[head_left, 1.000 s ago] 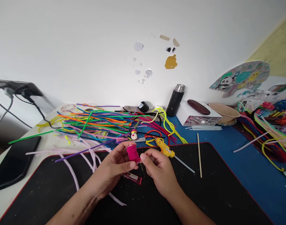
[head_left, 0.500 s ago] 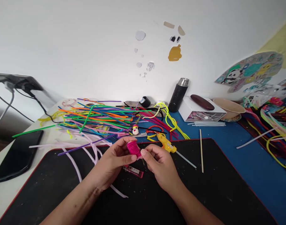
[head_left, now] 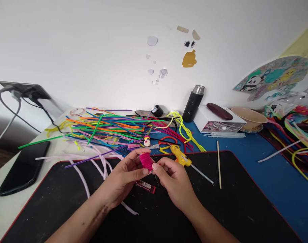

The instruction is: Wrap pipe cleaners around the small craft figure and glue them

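A short, magenta coil of fuzzy pipe cleaner (head_left: 146,161) is held above the black mat (head_left: 98,216). My left hand (head_left: 128,175) is closed round its left side, thumb along the lower edge. My right hand (head_left: 171,175) pinches its lower right end between thumb and forefinger. Some of the coil is hidden by the fingers. Below it on the mat lies a small pink, clear case with a barcode label (head_left: 146,186). Just beyond the hands stands a small white doll head with a red and yellow top (head_left: 147,140).
Colourful pipe cleaners (head_left: 111,126) spread across the back left. A yellow glue gun (head_left: 180,156) with a clear stick, orange-handled scissors (head_left: 155,146) and a wooden stick (head_left: 219,165) lie ahead and right. A black flask (head_left: 193,104) leans near a white box (head_left: 219,123). A phone (head_left: 24,168) lies left.
The magenta coil has turned slightly in my fingers, showing more of its ridged face. Both hands keep their hold. The whole view has shifted slightly.
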Demonstrator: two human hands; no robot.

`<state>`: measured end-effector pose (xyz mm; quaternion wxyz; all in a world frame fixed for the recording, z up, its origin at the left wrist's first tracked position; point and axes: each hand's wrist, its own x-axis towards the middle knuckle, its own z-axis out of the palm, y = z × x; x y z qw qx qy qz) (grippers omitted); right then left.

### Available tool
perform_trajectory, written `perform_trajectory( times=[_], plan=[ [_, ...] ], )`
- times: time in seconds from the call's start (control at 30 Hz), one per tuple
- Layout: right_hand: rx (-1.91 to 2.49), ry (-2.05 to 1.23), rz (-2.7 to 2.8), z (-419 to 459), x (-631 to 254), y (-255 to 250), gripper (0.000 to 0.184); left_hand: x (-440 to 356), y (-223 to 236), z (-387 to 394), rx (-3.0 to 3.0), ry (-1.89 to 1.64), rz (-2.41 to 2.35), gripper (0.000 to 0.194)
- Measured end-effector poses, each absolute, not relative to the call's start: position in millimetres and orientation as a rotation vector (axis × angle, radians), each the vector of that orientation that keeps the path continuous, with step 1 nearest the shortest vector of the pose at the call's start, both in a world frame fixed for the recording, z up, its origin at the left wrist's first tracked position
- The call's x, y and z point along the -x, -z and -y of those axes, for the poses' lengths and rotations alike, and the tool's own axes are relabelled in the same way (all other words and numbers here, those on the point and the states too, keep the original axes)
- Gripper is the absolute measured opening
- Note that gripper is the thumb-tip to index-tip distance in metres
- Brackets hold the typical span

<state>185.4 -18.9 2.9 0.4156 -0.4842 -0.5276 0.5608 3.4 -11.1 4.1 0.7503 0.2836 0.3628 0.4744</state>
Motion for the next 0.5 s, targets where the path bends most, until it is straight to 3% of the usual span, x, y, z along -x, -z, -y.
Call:
perform_trajectory(
  times=[0.5],
  plan=[
    [1.244,-1.311,1.414,21.3,-185.4,-4.6,0.036,-6.4,-4.7,13.1,-0.730,-1.065,-0.841,0.051]
  ],
)
